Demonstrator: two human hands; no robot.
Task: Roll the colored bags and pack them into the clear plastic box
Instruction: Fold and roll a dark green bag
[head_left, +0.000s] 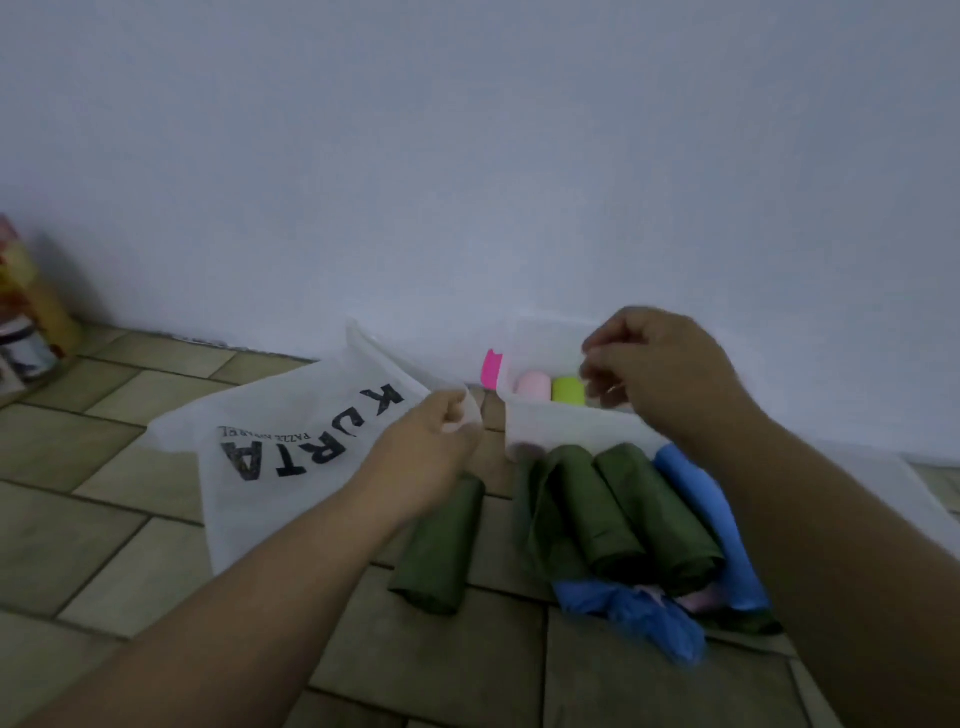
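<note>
under the right hand (655, 375) sits the clear box (545, 427)

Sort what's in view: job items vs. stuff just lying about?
Job:
clear plastic box; pink roll and yellow-green roll inside it; dark green rolls; blue bags; white KURTA bag, pinched by the left hand.

Lying about:
jars at far left.

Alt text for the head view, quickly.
Left hand pinches the edge of a white KURTA bag; right hand hovers, blurred, over the clear box holding a pink roll and a yellow-green roll. Dark green rolls and blue bags lie on the tiled floor.
</note>
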